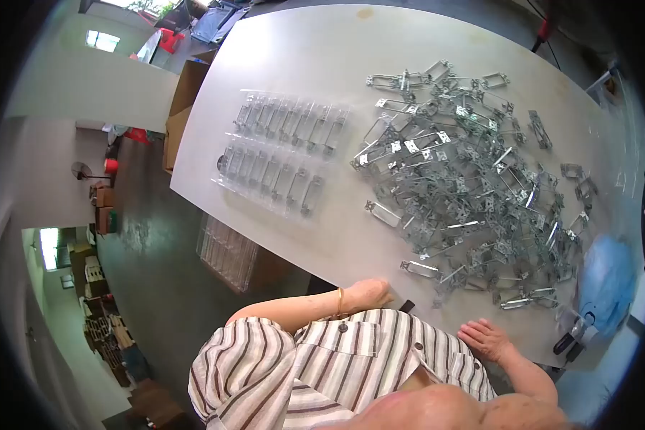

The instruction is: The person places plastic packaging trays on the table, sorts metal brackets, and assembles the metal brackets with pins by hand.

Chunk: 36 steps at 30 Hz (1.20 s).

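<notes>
My left hand (pixel 367 294), below a bracelet, rests at the near table edge with its fingers curled; whatever it may hold is hidden. A small black object (pixel 407 307) lies just right of it. My right hand (pixel 484 339) lies on the near edge against the striped shirt, fingers extended, holding nothing. Beyond both hands spreads a large heap of metal brackets (pixel 466 179), with a few loose ones around it. To the left, two clear plastic trays, a far one (pixel 290 122) and a near one (pixel 269 175), hold rows of metal brackets.
The pale table (pixel 287 43) reaches away from me. A blue plastic bag (pixel 608 283) and a dark-handled tool (pixel 572 342) are at the right. Below the left edge, clear trays (pixel 226 251) are stacked by a cardboard box. Another carton (pixel 186 107) stands past the far left edge.
</notes>
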### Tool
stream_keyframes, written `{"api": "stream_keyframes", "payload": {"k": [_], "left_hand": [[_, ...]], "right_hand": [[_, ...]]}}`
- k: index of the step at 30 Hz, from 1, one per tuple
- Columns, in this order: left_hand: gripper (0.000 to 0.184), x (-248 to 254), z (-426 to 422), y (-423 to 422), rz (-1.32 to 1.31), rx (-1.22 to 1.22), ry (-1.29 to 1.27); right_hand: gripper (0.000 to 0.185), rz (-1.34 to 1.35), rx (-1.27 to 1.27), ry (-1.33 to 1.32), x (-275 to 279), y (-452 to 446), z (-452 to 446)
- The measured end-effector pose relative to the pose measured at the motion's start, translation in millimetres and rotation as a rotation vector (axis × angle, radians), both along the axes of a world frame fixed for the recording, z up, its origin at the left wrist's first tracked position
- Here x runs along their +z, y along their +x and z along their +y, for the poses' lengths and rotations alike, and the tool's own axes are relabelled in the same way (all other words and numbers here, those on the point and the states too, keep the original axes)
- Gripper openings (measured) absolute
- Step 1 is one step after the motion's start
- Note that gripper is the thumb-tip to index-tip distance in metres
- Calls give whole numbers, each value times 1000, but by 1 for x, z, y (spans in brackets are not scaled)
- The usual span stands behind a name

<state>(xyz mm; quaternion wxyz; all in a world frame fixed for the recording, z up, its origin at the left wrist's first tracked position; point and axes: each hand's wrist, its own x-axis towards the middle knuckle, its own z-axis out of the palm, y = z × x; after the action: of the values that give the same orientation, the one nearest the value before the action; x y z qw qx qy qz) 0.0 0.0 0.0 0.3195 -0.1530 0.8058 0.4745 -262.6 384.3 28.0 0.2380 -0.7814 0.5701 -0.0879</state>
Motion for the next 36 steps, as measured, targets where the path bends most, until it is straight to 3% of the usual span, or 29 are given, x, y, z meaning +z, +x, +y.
{"api": "stream_keyframes", "payload": {"k": [2, 3, 12, 17, 20, 21, 26, 30, 32, 34, 36], "left_hand": [[40, 10, 5, -20, 163, 144, 99], [40, -5, -58, 7, 161, 155, 38], [39, -5, -49, 9, 226, 131, 61], [37, -7, -45, 13, 330, 137, -102], [31, 26, -47, 11, 110, 287, 105], [32, 22, -45, 15, 144, 330, 149], [26, 4, -39, 45, 527, 355, -20], [15, 64, -69, 73, 769, 711, 44], [10, 109, -78, 86, 1154, 766, -42], [18, 166, -72, 102, 1544, 765, -149], [47, 208, -69, 123, 1852, 669, -407]], "right_hand": [[56, 60, 45, -22, 3, -23, 12], [55, 72, 37, -105, -45, 4, -49], [51, 101, -6, -94, -41, 10, -34], [53, 194, -7, -141, -48, 13, -27], [54, 193, -45, -183, -51, 19, -26], [54, 210, -52, -199, -50, 20, -25], [56, 215, -75, -269, -47, 27, -27], [60, 189, -114, -294, -36, 36, -33], [61, 198, -119, -282, -34, 36, -34], [62, 238, -131, -276, -42, 39, -30], [65, 318, -131, -293, -49, 37, -28]]}}
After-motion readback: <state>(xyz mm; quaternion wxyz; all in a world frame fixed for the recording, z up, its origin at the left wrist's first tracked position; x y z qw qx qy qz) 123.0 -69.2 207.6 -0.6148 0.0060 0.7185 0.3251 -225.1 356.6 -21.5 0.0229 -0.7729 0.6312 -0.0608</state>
